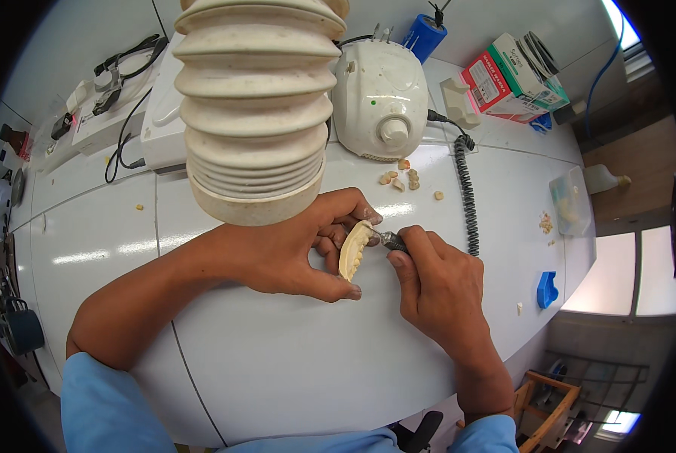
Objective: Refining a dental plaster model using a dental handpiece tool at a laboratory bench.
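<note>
My left hand (308,245) grips a cream-coloured dental model (351,257) between thumb and fingers, its row of teeth turned to the right. In my right hand (444,283) is a rotary handpiece (392,241), held like a pen. Its thin metal tip reaches the upper end of the model; whether it touches cannot be told. Pale dust coats my fingertips. Just above my left hand hangs the open end of a ribbed cream suction hose (255,151).
Behind my hands stands a white control box (381,98) with a knob; a coiled black cord (466,196) runs down its right. Small tooth-coloured pieces (413,180) lie before it. To the right are a blue tray (547,290), a clear plastic tub (570,200) and stacked boxes (504,83).
</note>
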